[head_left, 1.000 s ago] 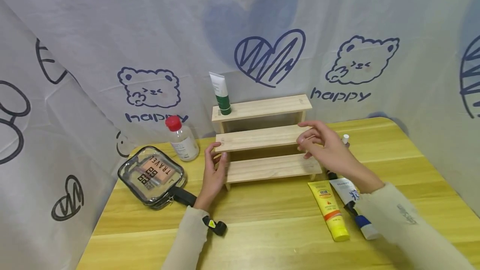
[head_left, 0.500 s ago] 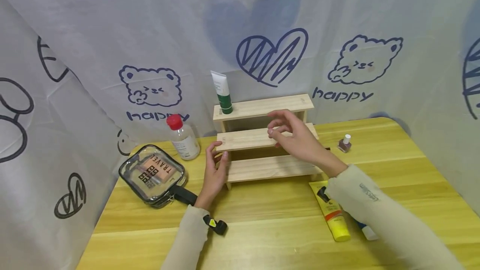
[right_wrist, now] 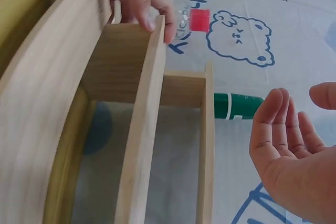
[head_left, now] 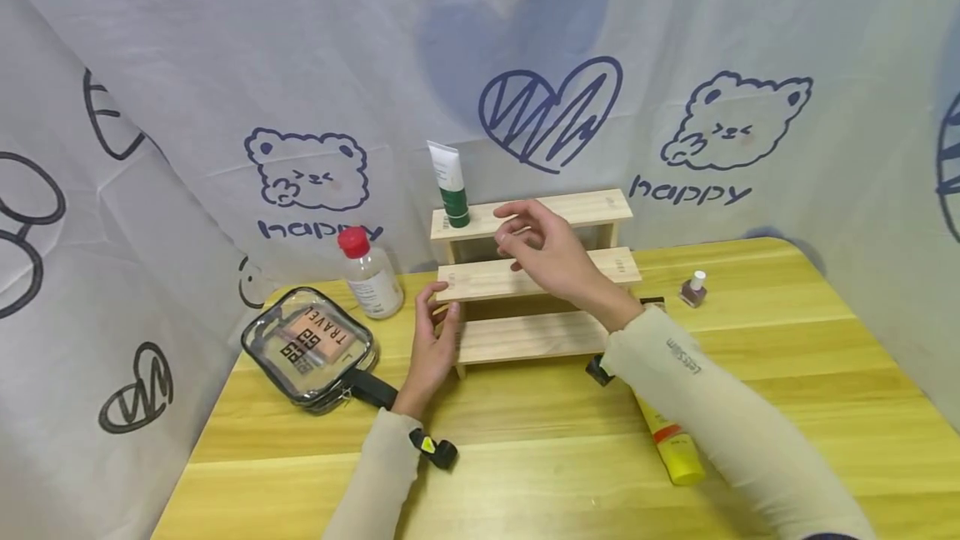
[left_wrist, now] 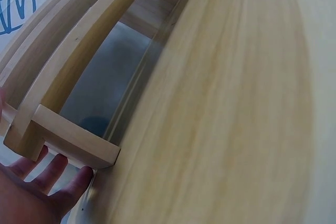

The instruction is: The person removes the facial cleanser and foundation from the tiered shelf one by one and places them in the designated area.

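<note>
A three-step wooden display shelf [head_left: 532, 338] stands on the table. My left hand [head_left: 435, 348] holds its left end, with fingers and thumb at the end of the middle step. In the left wrist view, the left fingers [left_wrist: 73, 187] lie against the shelf's end leg. On the top step a white and green tube [head_left: 450, 190] stands upright on its green cap. My right hand [head_left: 547, 252] is over the middle and top steps, to the right of that tube. Its fingers are loosely bent with nothing between them, as the right wrist view also shows.
Left of the shelf are a clear bottle with a red cap [head_left: 371, 282] and a clear travel pouch [head_left: 307, 348]. A nail polish bottle [head_left: 693, 290] stands on the right. A yellow tube [head_left: 678, 452] lies partly under my right sleeve. A printed curtain [head_left: 525, 15] hangs behind.
My right hand has moved left and up from the shelf's right end toward the green and white tube. My left hand stays at the shelf's left end.
</note>
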